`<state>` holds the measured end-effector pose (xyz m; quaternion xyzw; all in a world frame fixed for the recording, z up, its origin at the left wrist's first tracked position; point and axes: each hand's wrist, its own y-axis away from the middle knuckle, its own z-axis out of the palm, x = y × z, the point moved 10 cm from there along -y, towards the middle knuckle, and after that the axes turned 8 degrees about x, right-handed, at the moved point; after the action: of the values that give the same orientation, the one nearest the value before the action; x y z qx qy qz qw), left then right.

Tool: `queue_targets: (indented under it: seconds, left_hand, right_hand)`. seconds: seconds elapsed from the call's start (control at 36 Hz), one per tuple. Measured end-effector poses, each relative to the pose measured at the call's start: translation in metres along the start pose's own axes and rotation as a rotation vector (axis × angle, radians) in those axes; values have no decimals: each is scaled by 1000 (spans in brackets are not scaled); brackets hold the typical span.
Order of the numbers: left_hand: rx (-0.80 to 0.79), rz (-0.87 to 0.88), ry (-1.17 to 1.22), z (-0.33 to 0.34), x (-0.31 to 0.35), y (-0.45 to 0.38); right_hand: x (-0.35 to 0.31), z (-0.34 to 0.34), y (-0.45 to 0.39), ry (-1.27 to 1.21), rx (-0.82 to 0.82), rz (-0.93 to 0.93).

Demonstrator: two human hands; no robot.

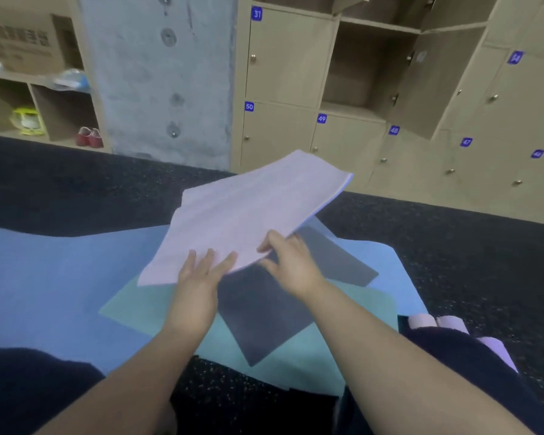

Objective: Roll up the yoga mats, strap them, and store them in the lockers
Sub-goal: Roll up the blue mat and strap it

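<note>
Left hand [201, 271] flat on pale pink mat [245, 215], fingers spread; right hand [291, 262] pinching its near edge, far end lifted off the floor. Beneath: grey mat [264, 318], teal mat [145, 309], blue mat [44, 277], four mats counted, on dark speckled floor [76, 189]. Beyond: beige lockers [289, 58] tagged 31, 50, 49, 48, 47, one door open [434, 83]; concrete pillar [157, 73], red shoes [90, 137] on left shelf.

i see a matt, finely ribbed foam-like lilac mat [248, 211], smooth matt blue mat [60, 277] and grey mat [264, 324], dark speckled rough floor [76, 183], matt beige wood-look lockers [289, 58], and a rough bare concrete pillar [157, 73].
</note>
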<state>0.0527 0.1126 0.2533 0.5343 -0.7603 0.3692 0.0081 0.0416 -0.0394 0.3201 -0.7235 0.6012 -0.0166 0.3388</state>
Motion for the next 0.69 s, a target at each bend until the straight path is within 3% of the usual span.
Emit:
queue_targets:
  seconds: [0.14, 0.22, 0.31, 0.42, 0.61, 0.69]
  left_hand:
    - [-322, -15, -113, 58, -43, 35]
    - [-315, 61, -168, 78, -53, 46]
    - [-521, 37, -240, 101, -60, 64]
    - [-636, 48, -227, 138, -71, 82]
    - [-592, 241, -253, 160, -59, 85]
    - [-545, 187, -213, 166, -67, 88]
  right_hand:
    - [22, 76, 41, 80, -314, 128]
    - [38, 104, 62, 49, -407, 214]
    - [54, 127, 79, 16, -477, 310]
    - [76, 152, 96, 26, -576, 373]
    - [100, 188, 118, 9, -640, 427]
    - [106, 199, 125, -2, -628, 451]
